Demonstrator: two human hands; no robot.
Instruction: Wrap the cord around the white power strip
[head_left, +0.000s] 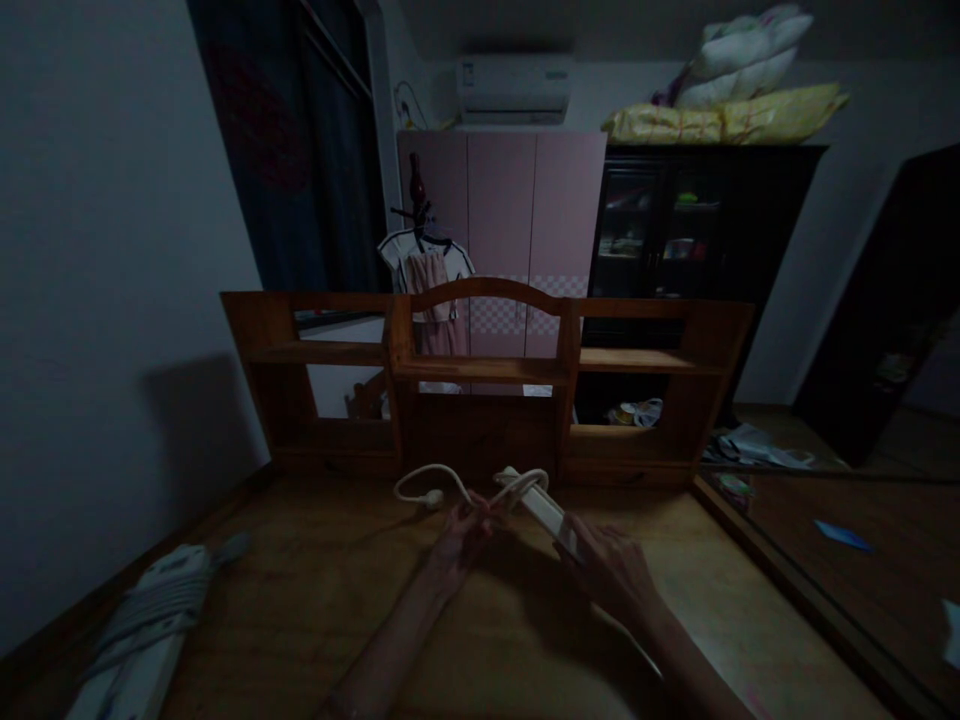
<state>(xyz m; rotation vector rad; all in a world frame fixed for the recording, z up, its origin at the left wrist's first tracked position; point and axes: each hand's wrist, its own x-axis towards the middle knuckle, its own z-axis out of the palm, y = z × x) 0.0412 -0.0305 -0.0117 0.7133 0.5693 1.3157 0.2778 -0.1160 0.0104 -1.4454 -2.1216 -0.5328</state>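
Observation:
In the middle of the head view, a white power strip [546,512] is held at a slant above the wooden surface. My right hand [606,562] is wrapped round its near end. White cord [442,468] loops about the strip's far end and runs across to the left. The fingers of my left hand [466,530] are pinched on that cord, close to the strip. The cord's plug [433,498] dangles or lies just beyond my left hand; which, I cannot tell. At the lower left lies a second white power strip [142,630], its cord wound round it.
A wooden headboard with open shelves [480,372] stands across the far side of the wooden board [300,590]. A raised edge [787,590] runs along the right. Beyond are a pink wardrobe [501,200], a dark cabinet [705,215] and clothes on a stand [427,255]. The room is dim.

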